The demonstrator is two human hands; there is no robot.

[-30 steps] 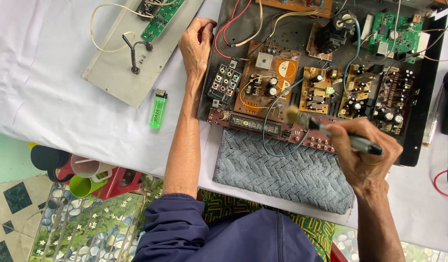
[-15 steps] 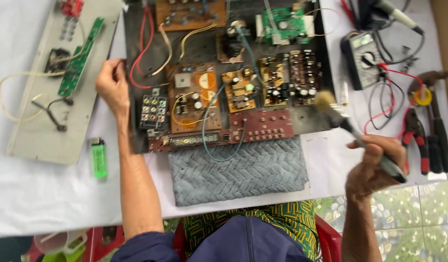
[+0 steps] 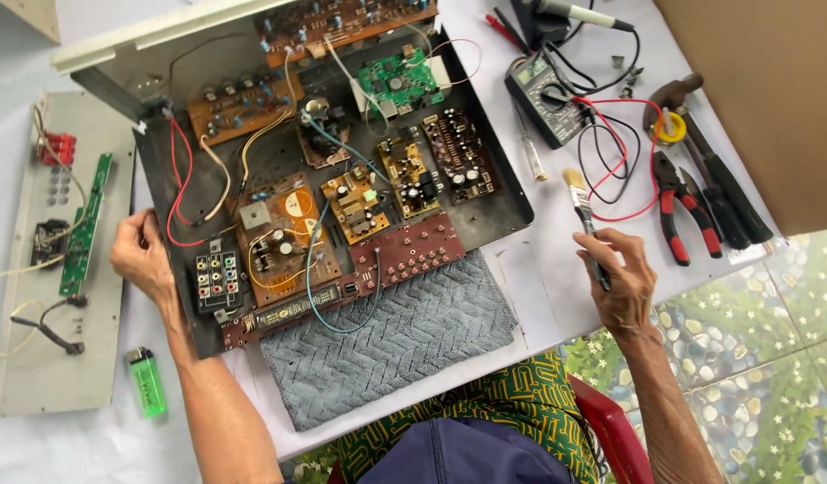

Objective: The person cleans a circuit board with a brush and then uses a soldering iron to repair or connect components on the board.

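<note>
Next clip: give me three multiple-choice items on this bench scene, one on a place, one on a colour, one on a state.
1. Where does the lighter lie?
A. left of the grey cloth
B. on the multimeter
C. inside the chassis

2. What colour are the plier handles?
A. blue
B. red and black
C. yellow

3. What does the right hand hold?
A. nothing
B. a hammer
C. a paintbrush

Answers: 1 A, it lies on the white cover beside the cloth; 2 B, red with black; 3 C, fingers wrap the brush handle, bristles away from the chassis.

A grey herringbone-textured cloth (image 3: 391, 345), a bright green lighter (image 3: 146, 383), red-handled pliers (image 3: 671, 208), and a green circuit board (image 3: 397, 82).
</note>
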